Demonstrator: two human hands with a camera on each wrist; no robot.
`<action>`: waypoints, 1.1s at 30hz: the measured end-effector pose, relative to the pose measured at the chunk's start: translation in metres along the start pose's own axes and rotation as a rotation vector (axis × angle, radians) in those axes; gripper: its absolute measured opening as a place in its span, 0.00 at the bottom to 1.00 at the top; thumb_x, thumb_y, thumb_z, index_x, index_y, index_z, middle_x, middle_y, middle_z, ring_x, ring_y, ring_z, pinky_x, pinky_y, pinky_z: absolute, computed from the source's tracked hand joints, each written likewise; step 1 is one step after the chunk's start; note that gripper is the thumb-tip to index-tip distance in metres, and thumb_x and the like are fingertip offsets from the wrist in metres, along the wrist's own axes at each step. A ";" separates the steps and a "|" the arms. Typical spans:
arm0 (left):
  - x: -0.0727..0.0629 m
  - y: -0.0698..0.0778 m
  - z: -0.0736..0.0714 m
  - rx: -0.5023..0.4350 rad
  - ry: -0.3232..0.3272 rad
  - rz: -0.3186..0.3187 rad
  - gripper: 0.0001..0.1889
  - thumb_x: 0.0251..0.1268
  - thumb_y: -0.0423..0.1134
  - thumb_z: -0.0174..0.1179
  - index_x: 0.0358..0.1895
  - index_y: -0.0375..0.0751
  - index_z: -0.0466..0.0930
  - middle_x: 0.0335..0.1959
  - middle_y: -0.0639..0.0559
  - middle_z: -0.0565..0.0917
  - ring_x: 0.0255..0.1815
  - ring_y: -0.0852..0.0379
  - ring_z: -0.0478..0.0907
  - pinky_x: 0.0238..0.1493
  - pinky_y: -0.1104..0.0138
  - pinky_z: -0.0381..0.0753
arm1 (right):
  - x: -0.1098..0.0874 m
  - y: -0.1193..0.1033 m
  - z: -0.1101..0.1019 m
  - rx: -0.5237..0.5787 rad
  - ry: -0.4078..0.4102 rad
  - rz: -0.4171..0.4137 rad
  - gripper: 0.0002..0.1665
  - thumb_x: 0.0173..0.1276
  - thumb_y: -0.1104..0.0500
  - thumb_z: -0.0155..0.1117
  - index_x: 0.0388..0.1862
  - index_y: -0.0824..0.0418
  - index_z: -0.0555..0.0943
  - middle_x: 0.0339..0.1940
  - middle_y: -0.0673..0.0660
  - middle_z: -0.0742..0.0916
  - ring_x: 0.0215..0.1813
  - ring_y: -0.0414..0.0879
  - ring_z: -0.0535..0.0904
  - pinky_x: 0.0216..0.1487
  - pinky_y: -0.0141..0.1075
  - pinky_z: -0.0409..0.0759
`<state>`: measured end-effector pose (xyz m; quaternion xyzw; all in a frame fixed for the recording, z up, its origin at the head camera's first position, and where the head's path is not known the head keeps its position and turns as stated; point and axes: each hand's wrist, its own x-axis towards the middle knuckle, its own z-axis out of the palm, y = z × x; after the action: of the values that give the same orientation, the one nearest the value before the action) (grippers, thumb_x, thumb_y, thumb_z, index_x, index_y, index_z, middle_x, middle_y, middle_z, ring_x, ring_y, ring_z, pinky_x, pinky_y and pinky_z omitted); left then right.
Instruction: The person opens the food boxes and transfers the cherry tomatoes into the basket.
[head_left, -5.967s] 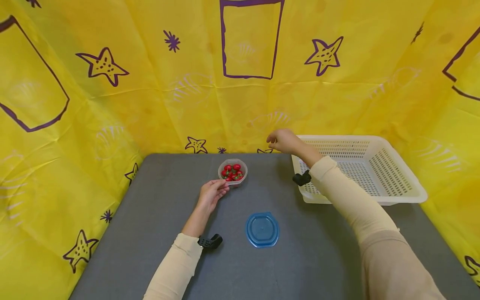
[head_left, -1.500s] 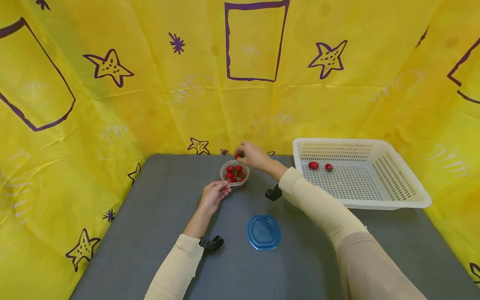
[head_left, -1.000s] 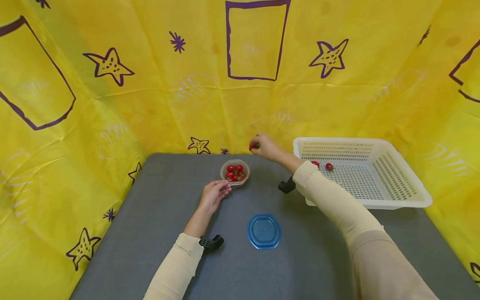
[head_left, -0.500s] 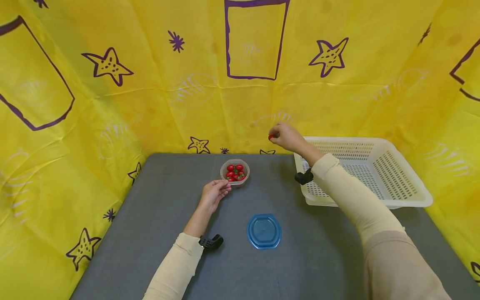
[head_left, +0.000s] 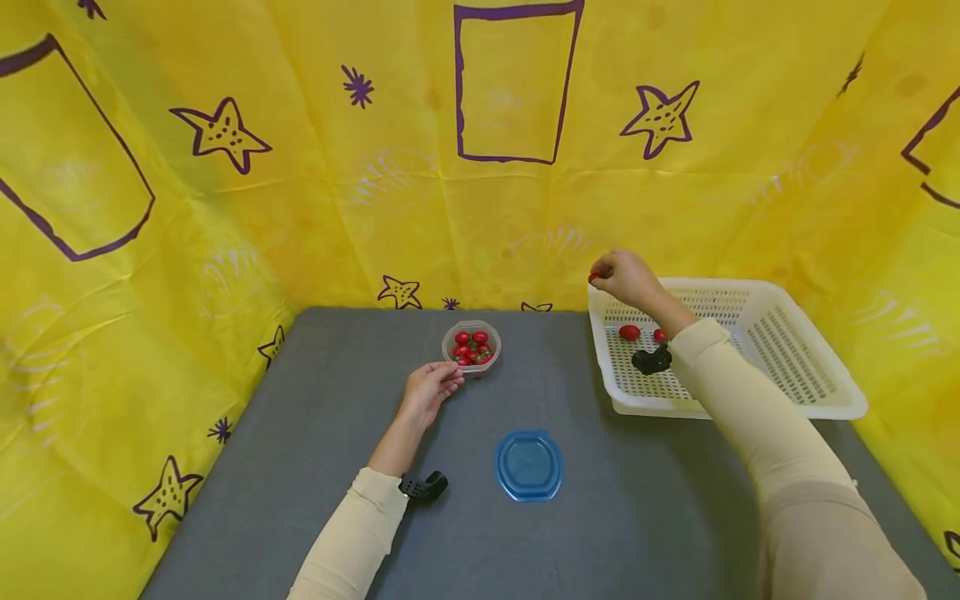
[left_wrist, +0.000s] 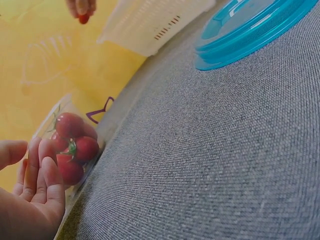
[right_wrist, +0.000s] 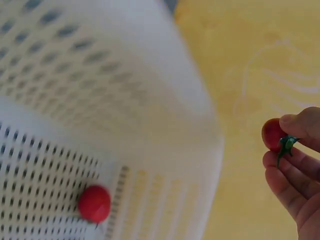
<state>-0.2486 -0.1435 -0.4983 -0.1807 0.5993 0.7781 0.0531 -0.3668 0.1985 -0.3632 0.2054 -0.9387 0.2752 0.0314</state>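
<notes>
A cherry tomato (head_left: 593,277), pinched in the right hand (head_left: 624,277), has moved from the tub (head_left: 471,345) to above the basket (head_left: 817,398); left hand (head_left: 429,387) rests relaxed against the tub.

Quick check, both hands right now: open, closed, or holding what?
Left hand: open, fingertips resting against the tomato container.
Right hand: closed in a pinch grip on a cherry tomato above the white basket.

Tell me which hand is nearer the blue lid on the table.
Left. The left hand rests by the tomato container, just up and left of the blue lid. The right hand pinches a tomato over the white basket, farther away.
</notes>
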 end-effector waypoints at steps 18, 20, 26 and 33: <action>-0.001 -0.001 0.001 0.006 0.000 -0.006 0.09 0.69 0.35 0.58 0.46 0.34 0.75 0.27 0.56 0.84 0.29 0.63 0.83 0.36 0.73 0.82 | -0.028 0.055 -0.017 -0.060 0.037 0.121 0.14 0.68 0.63 0.61 0.44 0.76 0.81 0.44 0.74 0.84 0.46 0.66 0.80 0.51 0.56 0.77; -0.001 0.000 0.001 0.008 0.001 -0.004 0.09 0.69 0.35 0.58 0.46 0.34 0.75 0.26 0.56 0.84 0.28 0.63 0.83 0.37 0.73 0.82 | -0.031 0.060 -0.018 -0.062 0.026 0.135 0.15 0.68 0.64 0.60 0.45 0.76 0.80 0.44 0.75 0.84 0.46 0.67 0.80 0.51 0.57 0.77; -0.001 0.000 0.001 0.015 0.003 -0.006 0.09 0.70 0.36 0.58 0.46 0.35 0.75 0.26 0.57 0.84 0.28 0.63 0.83 0.37 0.73 0.81 | -0.041 0.075 -0.018 -0.106 0.001 0.177 0.14 0.67 0.64 0.60 0.44 0.76 0.80 0.44 0.75 0.84 0.45 0.67 0.80 0.49 0.56 0.77; -0.001 -0.001 0.002 -0.012 -0.003 0.001 0.07 0.69 0.34 0.57 0.44 0.34 0.75 0.25 0.56 0.84 0.27 0.63 0.83 0.34 0.73 0.81 | -0.050 0.098 -0.014 -0.167 -0.013 0.178 0.13 0.64 0.64 0.60 0.40 0.76 0.80 0.38 0.73 0.85 0.40 0.65 0.80 0.47 0.55 0.76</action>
<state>-0.2480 -0.1414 -0.4984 -0.1793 0.5945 0.7821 0.0524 -0.3613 0.2989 -0.4095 0.1197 -0.9730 0.1966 0.0174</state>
